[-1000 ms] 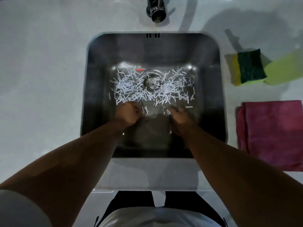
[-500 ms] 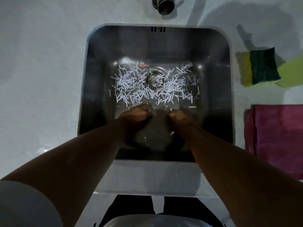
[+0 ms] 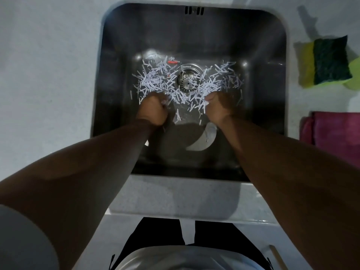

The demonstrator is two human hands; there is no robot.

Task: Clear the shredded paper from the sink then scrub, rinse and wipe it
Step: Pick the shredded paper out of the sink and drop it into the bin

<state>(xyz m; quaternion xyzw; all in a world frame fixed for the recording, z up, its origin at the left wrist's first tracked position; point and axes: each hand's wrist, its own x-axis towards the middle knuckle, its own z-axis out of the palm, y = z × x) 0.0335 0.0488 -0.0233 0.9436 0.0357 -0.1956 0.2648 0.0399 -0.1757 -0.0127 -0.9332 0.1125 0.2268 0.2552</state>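
White shredded paper (image 3: 153,80) lies scattered over the bottom of the dark steel sink (image 3: 116,55), around the round drain strainer (image 3: 188,78). Both my arms reach down into the basin. My left hand (image 3: 153,109) is curled at the near left edge of the pile, with strips showing at its fingers. My right hand (image 3: 219,105) is curled at the near right edge, and strips stick out from under its thumb. A few loose strips lie between the hands. One red strip (image 3: 172,62) sits behind the drain.
A green and yellow sponge (image 3: 329,61) rests on a yellow-green cloth (image 3: 355,75) on the counter right of the sink. A folded pink cloth (image 3: 339,133) lies nearer, at the right edge. The pale counter (image 3: 48,75) surrounds the sink.
Both hands have moved forward and apart into the near edge of the paper pile and closed on strips. The view has shifted down, so the faucet has left the frame.
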